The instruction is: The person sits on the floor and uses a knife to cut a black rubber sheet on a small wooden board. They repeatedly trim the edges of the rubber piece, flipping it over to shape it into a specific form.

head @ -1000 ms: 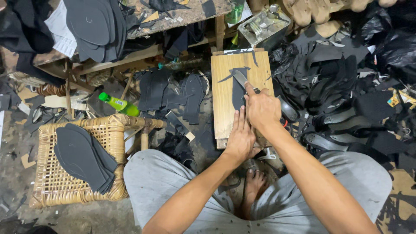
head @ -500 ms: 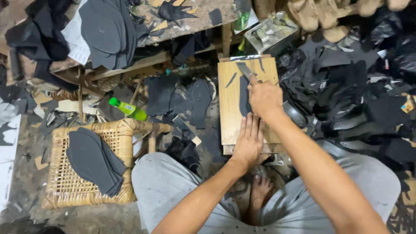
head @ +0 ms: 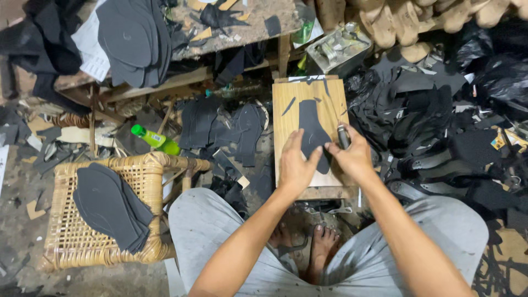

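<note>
A black sole-shaped cutout (head: 312, 127) lies on a wooden cutting board (head: 287, 117) in front of my knees. My left hand (head: 296, 163) presses flat on the near end of the cutout, fingers spread. My right hand (head: 352, 157) is closed around a small knife (head: 343, 135) with a metal handle, at the cutout's right edge. Thin black offcuts (head: 289, 106) rest on the board's far part.
A wicker stool (head: 66, 242) at my left carries a stack of black insoles (head: 107, 206). A green bottle (head: 155, 139) lies beyond it. Heaps of black scraps (head: 429, 126) fill the right side; a workbench (head: 242, 27) with more soles (head: 132, 38) stands ahead.
My right hand has drawn back toward me along the cutout's right edge. My left hand has shifted up onto the cutout's near end. The camera has moved closer over the board.
</note>
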A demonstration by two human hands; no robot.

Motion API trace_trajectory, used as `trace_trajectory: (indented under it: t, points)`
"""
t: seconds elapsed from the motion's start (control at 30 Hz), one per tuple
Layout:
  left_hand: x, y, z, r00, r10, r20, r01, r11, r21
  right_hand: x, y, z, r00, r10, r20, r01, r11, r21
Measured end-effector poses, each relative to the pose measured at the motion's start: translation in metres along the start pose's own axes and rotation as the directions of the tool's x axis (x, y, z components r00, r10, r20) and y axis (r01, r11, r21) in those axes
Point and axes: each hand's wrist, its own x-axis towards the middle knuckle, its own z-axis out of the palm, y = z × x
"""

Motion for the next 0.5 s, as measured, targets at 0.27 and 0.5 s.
trace_trajectory:
  t: [0.27, 0.5]
  points:
    - [0.033, -0.029, 0.025, 0.930, -0.346, 0.126, 0.367, 0.839, -0.402, 0.007, -0.003, 0.006, 0.983, 0.182, 0.021, -0.183, 0.980, 0.077]
    - [0.040, -0.009, 0.002, 0.869, -0.301, 0.393, 0.493, 0.587, -0.642, 0.018, -0.031, -0.023, 0.994, 0.086, -0.066, -0.056, 0.927, 0.371]
